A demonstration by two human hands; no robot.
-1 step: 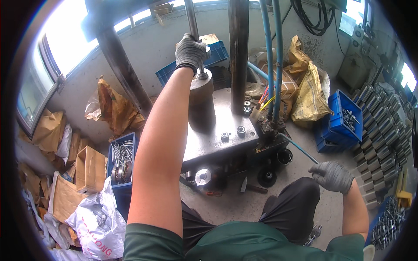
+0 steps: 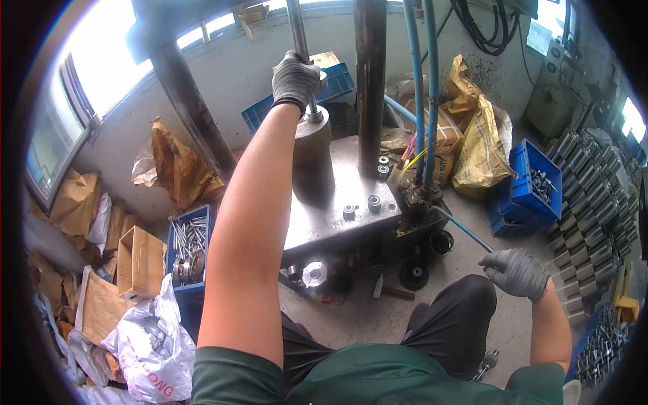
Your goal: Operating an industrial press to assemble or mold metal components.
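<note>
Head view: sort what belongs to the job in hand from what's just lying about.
Seemingly in the job:
- steel rod, left grip on it
- metal cylinder beneath the rod
- blue lever, right grip at its end

Seemingly lying about:
- hammer on the floor
- wooden box
- white plastic bag
- yellowish sack
</note>
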